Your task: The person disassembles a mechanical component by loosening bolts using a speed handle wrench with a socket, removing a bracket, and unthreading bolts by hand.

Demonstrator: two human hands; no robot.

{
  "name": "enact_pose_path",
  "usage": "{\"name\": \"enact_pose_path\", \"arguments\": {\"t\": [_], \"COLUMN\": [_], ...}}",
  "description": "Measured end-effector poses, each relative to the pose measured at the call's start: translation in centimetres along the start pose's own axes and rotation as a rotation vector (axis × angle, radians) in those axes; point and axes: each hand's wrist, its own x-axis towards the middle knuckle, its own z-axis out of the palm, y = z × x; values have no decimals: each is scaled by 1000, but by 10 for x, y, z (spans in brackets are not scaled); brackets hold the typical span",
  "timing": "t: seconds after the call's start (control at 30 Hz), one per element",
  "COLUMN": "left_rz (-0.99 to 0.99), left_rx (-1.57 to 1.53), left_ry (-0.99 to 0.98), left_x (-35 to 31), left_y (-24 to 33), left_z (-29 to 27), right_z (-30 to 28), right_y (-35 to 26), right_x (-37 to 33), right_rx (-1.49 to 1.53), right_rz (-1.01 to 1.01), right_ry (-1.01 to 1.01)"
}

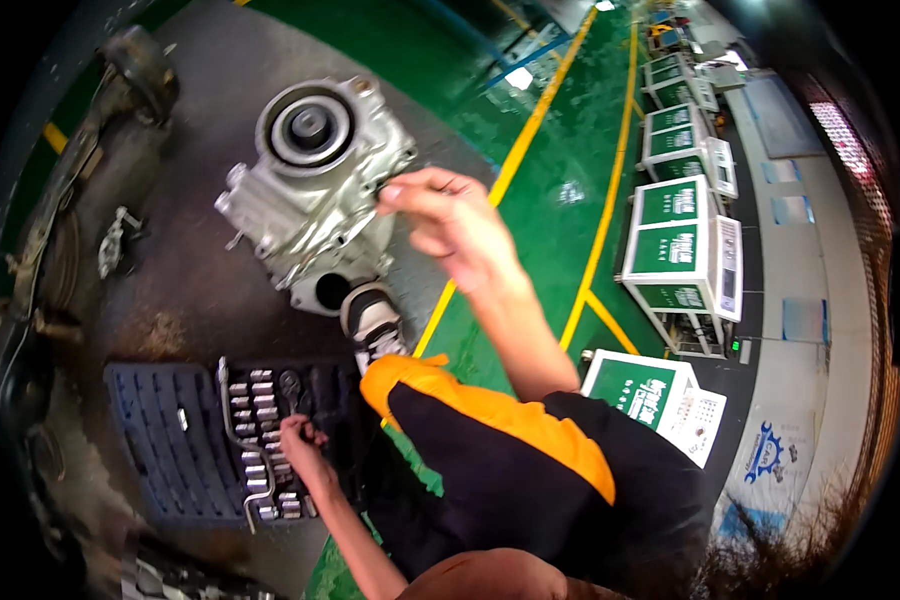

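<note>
A silvery cast-metal gearbox housing (310, 210) with a round ringed opening sits on the dark work surface ahead of me. At its right edge, my right hand (455, 220) pinches thumb and forefinger together; a small dark thing shows at the fingertips, too small to name. Down at the left lies a socket set case (160, 440), its lid laid back. My left hand (305, 450) reaches into it, fingers curled on the handle of a ratchet (290, 385). Beside it are rows of chrome sockets (262, 400) and a long cranked bar (232, 415). One loose socket (182, 418) rests on the lid side.
My shoe (372, 318) stands close below the housing. A small metal part (117, 243) lies left of it, and a long rusty axle-like assembly (60, 220) runs along the far left. White-and-green cabinets (670, 240) line the right beyond the yellow-striped green floor (545, 190).
</note>
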Motion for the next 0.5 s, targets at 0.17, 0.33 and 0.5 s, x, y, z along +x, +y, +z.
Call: {"name": "enact_pose_path", "arguments": {"t": [0.17, 0.33, 0.5], "left_rz": [-8, 14, 11], "left_rx": [22, -8, -12], "left_ry": [6, 24, 20], "left_x": [-6, -7, -6], "left_y": [2, 6, 6], "left_z": [2, -4, -2], "right_z": [2, 21, 20], "right_y": [15, 31, 31], "right_x": [1, -9, -9], "right_rx": [14, 29, 23], "right_rz": [-60, -147, -201], "right_ry": [32, 150, 157]}}
